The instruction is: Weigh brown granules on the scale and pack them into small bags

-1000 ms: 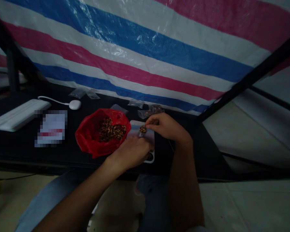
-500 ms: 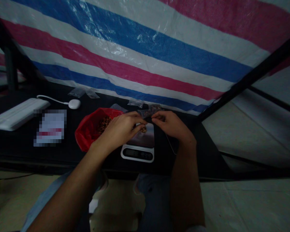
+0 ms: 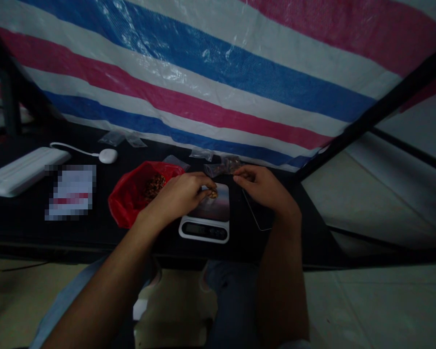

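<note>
- Striped sheeting [image 3: 210, 77] hangs behind.
- Left hand [image 3: 183, 193] pinches a packet [image 3: 212, 194]: likely light, soft, slippery; hold its rim.
- Right hand [image 3: 263, 185]: fingers curled, hold unclear.

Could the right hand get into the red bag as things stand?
Probably not directly: the left hand and left forearm partly cover the red bag on the side facing the right hand, which is beyond the right edge of the scale.

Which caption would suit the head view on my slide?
Left hand at brown pieces over a digital scale, red bag beside; right hand nearby.
</note>
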### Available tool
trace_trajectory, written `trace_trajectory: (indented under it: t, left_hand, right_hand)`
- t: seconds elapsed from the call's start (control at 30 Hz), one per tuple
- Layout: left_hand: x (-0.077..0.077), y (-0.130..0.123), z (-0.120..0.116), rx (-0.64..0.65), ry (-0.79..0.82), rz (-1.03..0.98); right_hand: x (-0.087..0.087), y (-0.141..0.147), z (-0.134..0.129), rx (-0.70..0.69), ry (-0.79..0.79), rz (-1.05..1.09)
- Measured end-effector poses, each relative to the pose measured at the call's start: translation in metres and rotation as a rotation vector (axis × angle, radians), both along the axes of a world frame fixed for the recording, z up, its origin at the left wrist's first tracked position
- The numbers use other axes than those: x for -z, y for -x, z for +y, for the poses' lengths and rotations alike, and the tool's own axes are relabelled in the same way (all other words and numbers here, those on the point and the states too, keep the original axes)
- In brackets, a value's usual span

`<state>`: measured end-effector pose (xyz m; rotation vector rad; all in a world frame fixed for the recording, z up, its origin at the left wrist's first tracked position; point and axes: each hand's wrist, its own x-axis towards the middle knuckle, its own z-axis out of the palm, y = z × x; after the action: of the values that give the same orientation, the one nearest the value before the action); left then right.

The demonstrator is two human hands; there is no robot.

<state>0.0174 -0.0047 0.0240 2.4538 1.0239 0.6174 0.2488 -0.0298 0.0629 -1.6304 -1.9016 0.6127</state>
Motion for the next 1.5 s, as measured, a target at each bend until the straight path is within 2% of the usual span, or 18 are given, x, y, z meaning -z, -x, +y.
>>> trace_trajectory:
  t: [0.07, 0.2, 0.27, 0.37, 0.53, 0.67, 0.93, 1.27, 1.5]
  left_hand:
    - [0.000, 0.001, 0.000, 0.009, 0.003, -0.001]
    - [-0.001, 0.002, 0.000, 0.008, 0.024, 0.001]
    - [-0.001, 0.003, -0.001, 0.006, 0.032, -0.002]
    - [0.000, 0.003, -0.001, 0.001, 0.038, -0.008]
    - [0.000, 0.004, 0.001, -0.024, 0.051, -0.005]
    - [0.002, 0.005, 0.003, -0.023, 0.061, -0.010]
    - [0.005, 0.009, 0.008, -0.003, 0.062, -0.049]
    - [0.005, 0.017, 0.016, -0.041, 0.100, -0.022]
    - [0.009, 0.013, 0.025, -0.047, 0.112, -0.067]
  right_hand:
    - [-0.002, -0.008, -0.003, 0.055, 0.004, -0.036]
    - [-0.001, -0.035, -0.010, 0.285, 0.093, -0.218]
    - [0.003, -0.052, -0.015, 0.368, 0.168, -0.289]
    - [0.011, -0.077, -0.024, 0.421, 0.325, -0.312]
    - [0.022, -0.103, -0.036, 0.415, 0.571, -0.290]
    - [0.028, -0.110, -0.041, 0.381, 0.670, -0.300]
    - [0.045, -0.121, -0.039, 0.308, 0.697, -0.243]
    - [0.050, -0.126, -0.035, 0.306, 0.731, -0.221]
    - [0.052, -0.130, -0.035, 0.274, 0.721, -0.174]
